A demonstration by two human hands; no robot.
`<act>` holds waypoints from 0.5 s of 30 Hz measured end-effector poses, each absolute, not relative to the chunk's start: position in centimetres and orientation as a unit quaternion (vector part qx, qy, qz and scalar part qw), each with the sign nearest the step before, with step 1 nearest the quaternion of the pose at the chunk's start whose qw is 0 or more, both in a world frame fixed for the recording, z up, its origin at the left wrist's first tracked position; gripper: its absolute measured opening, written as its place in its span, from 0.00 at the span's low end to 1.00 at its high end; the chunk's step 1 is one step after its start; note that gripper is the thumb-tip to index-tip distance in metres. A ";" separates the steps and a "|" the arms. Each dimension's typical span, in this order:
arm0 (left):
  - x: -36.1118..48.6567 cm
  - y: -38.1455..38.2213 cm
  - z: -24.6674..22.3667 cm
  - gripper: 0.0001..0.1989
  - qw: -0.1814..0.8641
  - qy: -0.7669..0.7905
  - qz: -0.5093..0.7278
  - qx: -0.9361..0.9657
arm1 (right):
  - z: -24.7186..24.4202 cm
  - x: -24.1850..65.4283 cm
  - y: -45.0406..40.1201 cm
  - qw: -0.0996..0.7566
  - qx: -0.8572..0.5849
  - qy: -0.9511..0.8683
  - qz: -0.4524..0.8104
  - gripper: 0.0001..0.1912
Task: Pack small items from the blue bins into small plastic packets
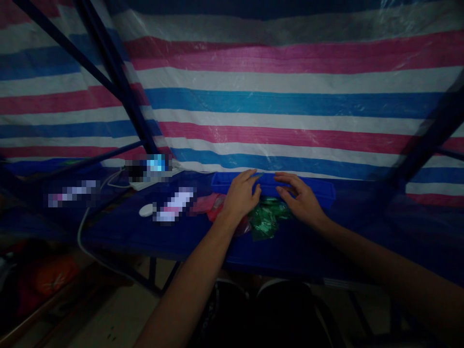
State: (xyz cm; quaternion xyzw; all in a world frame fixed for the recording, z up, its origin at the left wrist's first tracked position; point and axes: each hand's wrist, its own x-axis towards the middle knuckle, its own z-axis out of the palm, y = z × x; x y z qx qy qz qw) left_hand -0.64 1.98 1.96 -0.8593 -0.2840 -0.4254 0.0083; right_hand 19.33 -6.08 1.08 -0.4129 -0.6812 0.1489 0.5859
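Observation:
My left hand (pixel 242 194) is over the near edge of a long blue tray (pixel 328 192), its fingers bent. A tiny greenish piece (pixel 259 175) shows at its fingertips, too small and dark to name. Across a short gap, my right hand (pixel 301 199) hovers at the tray with thumb and fingers apart, holding nothing visible. Between my forearms, in front of the tray, lies a heap of shiny green plastic packets (pixel 266 220). Pink and red plastic packets (pixel 213 205) lie to its left, partly covered by my left wrist. My hands hide part of the tray's inside.
On the blue tabletop (pixel 174 241) to the left are a blurred-out phone-like object (pixel 176 205), a round white item (pixel 147 210) and a white power strip (pixel 141 182) with a cable (pixel 85 222). Striped sheeting (pixel 290 101) hangs behind, with dark blue metal posts (pixel 134 111) at the sides.

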 end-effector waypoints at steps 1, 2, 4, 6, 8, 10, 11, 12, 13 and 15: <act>-0.7 2.2 1.8 0.14 0.006 -0.286 -0.417 -0.862 | 1.0 19.3 -6.0 0.585 -0.412 -0.683 0.148 0.14; -0.8 2.3 1.7 0.14 0.002 -0.290 -0.417 -0.862 | 1.0 19.3 -6.0 0.585 -0.411 -0.683 0.148 0.14; -1.0 2.4 1.8 0.15 -0.002 -0.296 -0.433 -0.852 | 0.9 19.3 -5.9 0.580 -0.413 -0.686 0.149 0.13; -1.2 2.3 2.2 0.16 0.000 -0.299 -0.458 -0.837 | 0.9 19.2 -6.0 0.571 -0.419 -0.690 0.151 0.13; -1.4 1.9 2.9 0.16 0.004 -0.307 -0.473 -0.826 | 0.9 19.3 -6.1 0.561 -0.428 -0.692 0.151 0.13; -1.9 1.5 3.9 0.16 0.010 -0.328 -0.469 -0.820 | 0.8 19.3 -6.1 0.550 -0.439 -0.695 0.146 0.14; -2.3 1.1 4.4 0.16 0.014 -0.343 -0.458 -0.820 | 0.8 19.4 -6.1 0.546 -0.443 -0.697 0.142 0.14; -2.9 0.8 4.9 0.15 0.020 -0.363 -0.450 -0.816 | 0.7 19.4 -6.1 0.541 -0.446 -0.700 0.138 0.14; -3.6 0.4 5.4 0.14 0.026 -0.384 -0.441 -0.811 | 0.7 19.5 -6.1 0.537 -0.447 -0.703 0.135 0.14; -5.7 -0.3 6.2 0.14 0.032 -0.429 -0.415 -0.802 | 0.7 19.5 -6.1 0.531 -0.448 -0.707 0.132 0.14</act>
